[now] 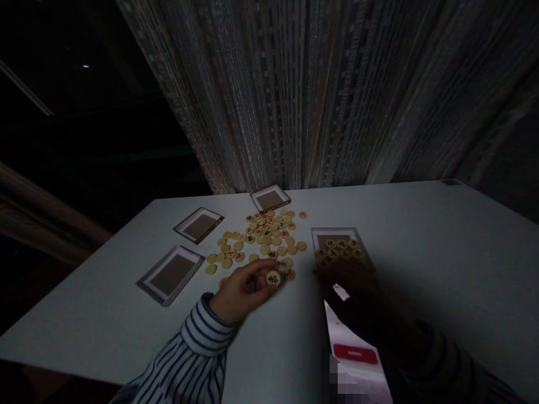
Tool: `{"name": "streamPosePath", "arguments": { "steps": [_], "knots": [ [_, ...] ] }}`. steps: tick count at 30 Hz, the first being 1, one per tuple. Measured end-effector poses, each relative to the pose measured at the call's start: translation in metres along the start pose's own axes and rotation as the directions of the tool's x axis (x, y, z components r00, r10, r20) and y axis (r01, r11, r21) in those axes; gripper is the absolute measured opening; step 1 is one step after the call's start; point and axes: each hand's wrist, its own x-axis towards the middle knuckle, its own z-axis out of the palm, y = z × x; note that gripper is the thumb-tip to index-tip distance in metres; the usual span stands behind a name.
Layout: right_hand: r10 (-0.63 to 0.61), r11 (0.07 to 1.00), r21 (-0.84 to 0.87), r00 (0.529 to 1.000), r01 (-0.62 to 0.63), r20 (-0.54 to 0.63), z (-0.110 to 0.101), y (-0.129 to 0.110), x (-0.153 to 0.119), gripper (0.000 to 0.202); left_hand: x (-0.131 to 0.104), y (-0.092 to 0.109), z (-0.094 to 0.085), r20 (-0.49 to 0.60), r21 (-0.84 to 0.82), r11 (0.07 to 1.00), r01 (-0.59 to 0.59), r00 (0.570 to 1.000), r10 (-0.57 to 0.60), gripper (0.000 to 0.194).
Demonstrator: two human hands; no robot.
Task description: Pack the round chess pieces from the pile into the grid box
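Between the thumb and fingers of my left hand (246, 289) is a round wooden Chinese chess piece (273, 278), its black character facing me. My right hand (357, 292) is in deep shadow at the near edge of an open tray (314, 238), with its fingers stretched out over it. Inside that tray, several black-character pieces (342, 244) lie in rows, the nearest ones partly hidden by my right hand. Beyond my left hand spreads a loose heap of Chinese chess pieces (265, 238), some face down, others showing red or black characters.
Three more shallow trays stand on the white table (269, 348): a near-left one (158, 300), a brown-edged one (199, 241) behind it, and one at the back (275, 210). A lit phone (356, 353) is below my right hand. A striped curtain (295, 95) hangs behind.
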Motion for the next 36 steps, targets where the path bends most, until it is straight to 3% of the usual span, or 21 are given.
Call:
{"name": "streamPosePath", "arguments": {
  "steps": [4, 11, 15, 24, 32, 36],
  "knots": [
    [-0.007, 1.000, -0.001, 1.000, 0.007, -0.018, 0.001, 0.000, -0.001, 0.015, 0.001, 0.002, 0.006, -0.011, -0.152, 0.988, 0.028, 0.999, -0.030, 0.029],
    [-0.007, 1.000, 0.009, 1.000, 0.007, -0.016, 0.000, 0.000, 0.000, 0.015, 0.005, 0.021, 0.012, -0.015, -0.124, 0.990, 0.059, 0.998, -0.062, 0.026],
    [-0.015, 1.000, 0.015, 1.000, 0.015, -0.022, 0.001, 0.001, -0.001, 0.015, 0.012, 0.028, 0.019, -0.145, -0.114, 0.990, 0.085, 0.984, -0.101, 0.030],
    [-0.015, 0.999, 0.031, 0.998, 0.017, -0.057, -0.002, 0.001, 0.001, 0.016, 0.036, 0.042, 0.030, -0.325, -0.354, 0.935, 0.038, 0.932, -0.161, 0.037],
    [0.008, 1.000, 0.021, 0.998, -0.006, -0.068, 0.000, 0.006, 0.000, 0.014, 0.053, 0.055, 0.034, -0.346, -0.417, 0.908, 0.031, 0.919, -0.190, 0.037],
    [0.008, 1.000, 0.011, 0.992, -0.007, -0.125, -0.002, 0.014, -0.001, 0.014, 0.065, 0.060, 0.038, -0.386, -0.427, 0.903, -0.046, 0.912, -0.136, 0.037]
  ]
}}
